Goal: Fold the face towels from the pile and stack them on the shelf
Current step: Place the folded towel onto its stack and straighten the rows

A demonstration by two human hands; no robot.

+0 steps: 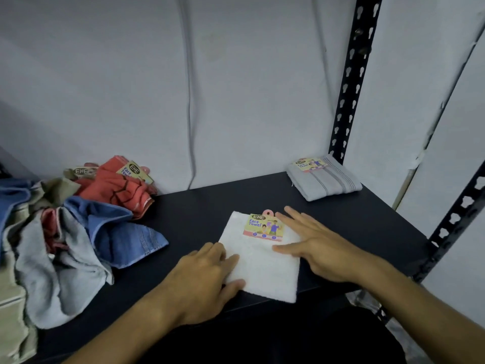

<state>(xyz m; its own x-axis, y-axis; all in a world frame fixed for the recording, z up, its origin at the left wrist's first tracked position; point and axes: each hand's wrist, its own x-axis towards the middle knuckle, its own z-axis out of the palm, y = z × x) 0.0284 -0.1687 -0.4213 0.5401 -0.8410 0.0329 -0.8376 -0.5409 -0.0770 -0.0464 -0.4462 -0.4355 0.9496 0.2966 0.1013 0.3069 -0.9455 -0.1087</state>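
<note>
A white face towel (262, 266) lies folded into a square near the front edge of the dark shelf (204, 214), its paper label (263, 227) at the far edge. My left hand (207, 279) rests on the towel's left side with thumb and fingers on the cloth. My right hand (312, 243) lies flat with straight fingers on its right side, beside the label. A folded grey striped towel (324, 181) sits at the shelf's back right corner. A loose pile of towels (68, 227), red, blue, grey and beige, fills the left.
A black perforated upright (351, 77) rises at the back right, and a slanted brace (456, 214) runs along the right edge. A pale wall stands behind the shelf. Bare dark shelf surface lies between the pile and the grey towel.
</note>
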